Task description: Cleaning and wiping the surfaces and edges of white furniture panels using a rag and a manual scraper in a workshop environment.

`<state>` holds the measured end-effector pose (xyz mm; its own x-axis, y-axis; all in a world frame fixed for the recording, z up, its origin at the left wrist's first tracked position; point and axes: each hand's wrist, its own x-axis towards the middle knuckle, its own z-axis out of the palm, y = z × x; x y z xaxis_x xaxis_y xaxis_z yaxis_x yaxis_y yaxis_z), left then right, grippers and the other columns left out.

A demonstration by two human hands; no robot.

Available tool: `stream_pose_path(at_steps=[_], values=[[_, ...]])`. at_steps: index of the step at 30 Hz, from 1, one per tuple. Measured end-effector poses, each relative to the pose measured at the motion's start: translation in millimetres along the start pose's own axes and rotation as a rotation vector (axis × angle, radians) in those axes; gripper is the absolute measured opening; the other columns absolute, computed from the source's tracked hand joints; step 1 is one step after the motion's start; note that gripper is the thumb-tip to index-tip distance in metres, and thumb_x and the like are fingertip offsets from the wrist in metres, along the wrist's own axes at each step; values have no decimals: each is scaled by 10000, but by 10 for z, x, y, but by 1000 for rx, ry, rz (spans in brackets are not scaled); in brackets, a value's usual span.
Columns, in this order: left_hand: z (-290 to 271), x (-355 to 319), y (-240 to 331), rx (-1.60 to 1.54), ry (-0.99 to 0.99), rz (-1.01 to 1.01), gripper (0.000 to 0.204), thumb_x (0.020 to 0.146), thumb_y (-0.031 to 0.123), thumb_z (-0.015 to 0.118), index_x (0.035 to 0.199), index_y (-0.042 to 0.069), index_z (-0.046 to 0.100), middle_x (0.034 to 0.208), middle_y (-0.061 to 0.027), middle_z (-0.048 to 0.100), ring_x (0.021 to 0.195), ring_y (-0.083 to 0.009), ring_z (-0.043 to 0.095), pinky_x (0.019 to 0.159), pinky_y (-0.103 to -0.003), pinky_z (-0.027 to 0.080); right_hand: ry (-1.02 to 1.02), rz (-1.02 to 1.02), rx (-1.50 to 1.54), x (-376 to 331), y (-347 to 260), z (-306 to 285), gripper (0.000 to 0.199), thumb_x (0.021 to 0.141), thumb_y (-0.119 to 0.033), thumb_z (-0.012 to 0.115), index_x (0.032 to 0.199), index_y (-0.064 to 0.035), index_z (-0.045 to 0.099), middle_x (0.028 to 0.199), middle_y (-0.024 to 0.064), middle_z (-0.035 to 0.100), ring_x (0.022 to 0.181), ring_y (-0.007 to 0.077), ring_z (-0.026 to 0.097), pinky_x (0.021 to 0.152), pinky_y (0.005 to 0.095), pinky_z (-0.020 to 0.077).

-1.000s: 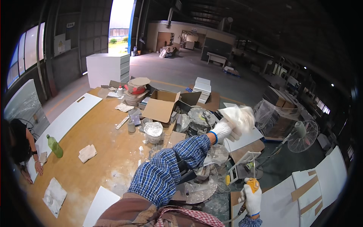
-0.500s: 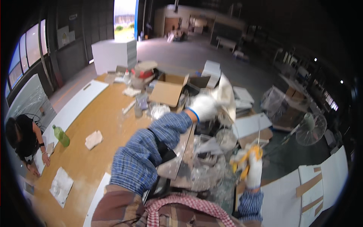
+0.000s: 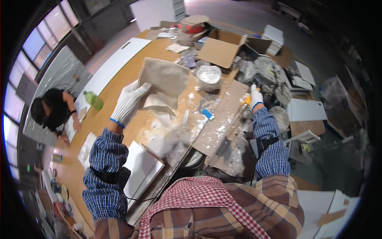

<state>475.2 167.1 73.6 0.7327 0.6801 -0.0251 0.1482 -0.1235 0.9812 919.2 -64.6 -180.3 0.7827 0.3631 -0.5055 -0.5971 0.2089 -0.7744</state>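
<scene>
My left hand [image 3: 131, 99], in a white knit glove with a blue cuff, grips the left edge of a beige cloth-like sheet [image 3: 166, 81]. Its lower part hangs in folds over the table. Over on the right, my gloved right hand [image 3: 256, 98] is closed round a yellow-handled tool [image 3: 245, 102]. The tool's front end points down and left beside a long brown board [image 3: 223, 115]; I cannot make out its kind. Between my hands stand a plastic-wrapped tub [image 3: 208, 77] and a small blue piece [image 3: 207, 114]. White smears mark the board and the tabletop.
A white panel [image 3: 144, 167] lies by my left forearm. Beyond my hands is an open cardboard box [image 3: 220, 49]. Crumpled plastic [image 3: 274, 75] is heaped at right. A green bottle [image 3: 93, 100] stands near a co-worker [image 3: 55, 109] leaning on the table's left side.
My left hand has swung back left from the clutter at right, carrying the beige sheet over the table. My right hand, with the yellow-handled tool, has come up beside the board. The view has turned downward.
</scene>
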Motion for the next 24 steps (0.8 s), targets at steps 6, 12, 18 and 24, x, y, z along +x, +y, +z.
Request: stream_pose_path(at_steps=[6,12,18,24], values=[[-543,-846,-332,-296,305,-120,203,1058,227,682,1154,50,706,1057,-2,733,921,-88,687,809,-253,545,153,-318,-1298,1143,329,270,907,938,-763,545,1305,52,699,1371,294,673,1315,392,647,1082,449,504],[-561,-1324,-269,-325,441,-268,339,1047,157,687,1328,-29,650,1182,-71,737,1021,-148,722,896,-295,599,262,-460,-1625,466,359,546,775,959,-538,663,1476,31,563,1449,344,576,1334,468,582,1106,503,490],[-639,-1473,-431,-348,215,-83,404,1013,183,747,1347,-29,660,1127,-49,741,980,-116,707,861,-273,590,-1256,-209,-463,-1724,470,1285,671,1035,-450,663,1497,20,538,1460,151,623,1246,244,662,1042,414,544],[-649,-1812,-250,-94,-8,-103,326,991,195,779,1243,-11,753,1095,-51,791,970,-106,720,874,-259,580,-1516,-290,-422,-3276,1080,1836,503,1044,-261,666,1455,18,585,1471,142,629,1258,210,650,1062,378,529]])
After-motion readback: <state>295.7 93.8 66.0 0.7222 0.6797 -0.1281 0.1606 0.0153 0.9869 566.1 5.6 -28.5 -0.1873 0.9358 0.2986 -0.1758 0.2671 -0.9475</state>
